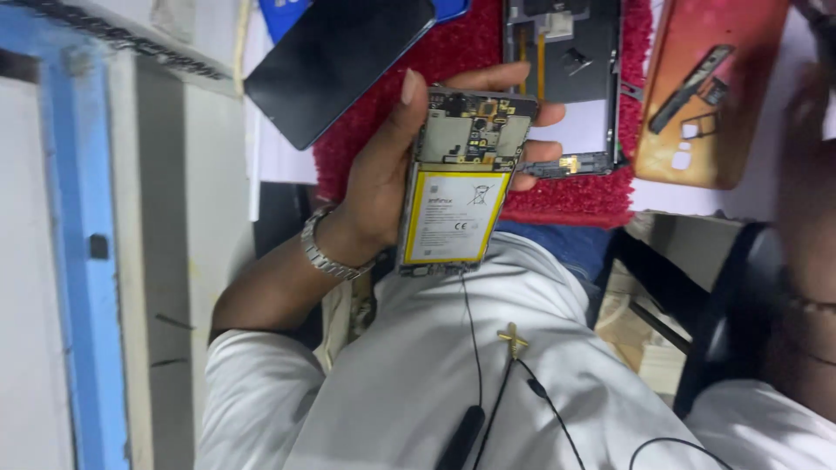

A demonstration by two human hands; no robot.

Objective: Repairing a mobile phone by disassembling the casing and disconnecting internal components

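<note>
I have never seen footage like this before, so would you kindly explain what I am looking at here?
This is one picture from a camera worn on a person's head, looking down at their own body and work surface. No machine is involved, just bare hands. The left hand, with a metal bracelet at the wrist, holds an opened smartphone whose circuit board and yellow-edged battery are exposed. On the red mat beyond lie a dark phone screen, a second opened phone frame and an orange back cover. The right arm is a blur at the edge; its hand cannot be made out.
</note>
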